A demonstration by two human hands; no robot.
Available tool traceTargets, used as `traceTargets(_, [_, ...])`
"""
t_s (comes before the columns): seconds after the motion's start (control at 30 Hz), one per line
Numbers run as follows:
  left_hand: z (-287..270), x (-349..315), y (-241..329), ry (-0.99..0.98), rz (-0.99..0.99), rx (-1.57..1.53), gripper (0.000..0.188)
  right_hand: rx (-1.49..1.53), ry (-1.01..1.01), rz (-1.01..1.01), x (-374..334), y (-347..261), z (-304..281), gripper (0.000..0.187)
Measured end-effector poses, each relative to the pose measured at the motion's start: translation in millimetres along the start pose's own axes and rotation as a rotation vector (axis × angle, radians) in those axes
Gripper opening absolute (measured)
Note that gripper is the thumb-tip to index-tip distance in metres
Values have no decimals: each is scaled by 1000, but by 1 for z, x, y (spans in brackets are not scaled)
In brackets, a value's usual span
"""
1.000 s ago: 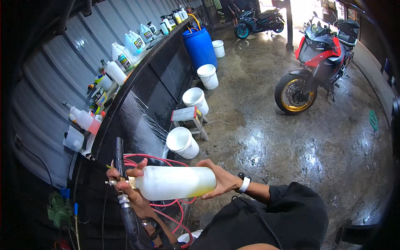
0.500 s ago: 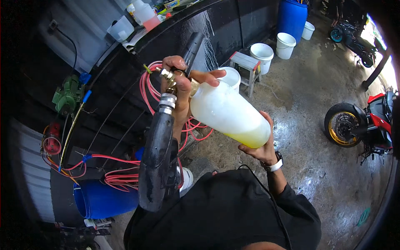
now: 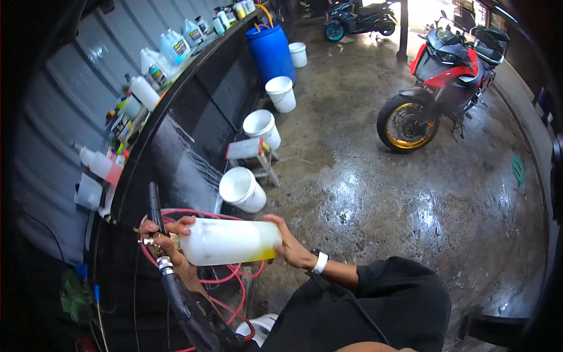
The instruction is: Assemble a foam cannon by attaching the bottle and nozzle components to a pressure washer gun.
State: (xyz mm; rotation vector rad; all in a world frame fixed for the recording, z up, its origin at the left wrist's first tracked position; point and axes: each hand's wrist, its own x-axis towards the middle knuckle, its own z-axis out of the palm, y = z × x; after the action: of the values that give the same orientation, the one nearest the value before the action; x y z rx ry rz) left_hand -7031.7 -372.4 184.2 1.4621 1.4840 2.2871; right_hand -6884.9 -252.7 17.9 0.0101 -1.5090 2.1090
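My left hand (image 3: 179, 252) is wrapped round the brass neck of a foam sprayer, close to its metal coupling (image 3: 166, 265). From that coupling a black spray gun (image 3: 182, 296) runs down toward the lower edge, and a black nozzle (image 3: 153, 202) sticks out on the far side. The sprayer's white translucent bottle (image 3: 226, 242) lies tilted nearly sideways, with yellow liquid gathered at its base end. Cupping that base is my right hand (image 3: 290, 246), fingers closed round it, with a white-banded watch on the wrist.
Red hose (image 3: 231, 293) coils beneath the sprayer. White buckets (image 3: 243, 190), a step stool (image 3: 245, 149) and a blue barrel (image 3: 271, 53) line the dark wall. Bottles (image 3: 143, 91) crowd the ledge at left. A red motorcycle (image 3: 437, 88) stands on the wet floor at right.
The view has swung right and up, showing more floor and the whole red motorcycle. The bottle has turned closer to level and sits lower left in view, both hands still on the sprayer.
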Motion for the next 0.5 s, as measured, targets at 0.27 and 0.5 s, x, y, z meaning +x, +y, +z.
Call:
traceTargets(0.27, [-7, 7, -13, 105, -102, -127, 40, -441, -30, -355, 12, -11, -32, 80])
traceTargets(0.5, [5, 9, -11, 81, 37, -75, 43, 270, -175, 384, 14, -4, -31, 92])
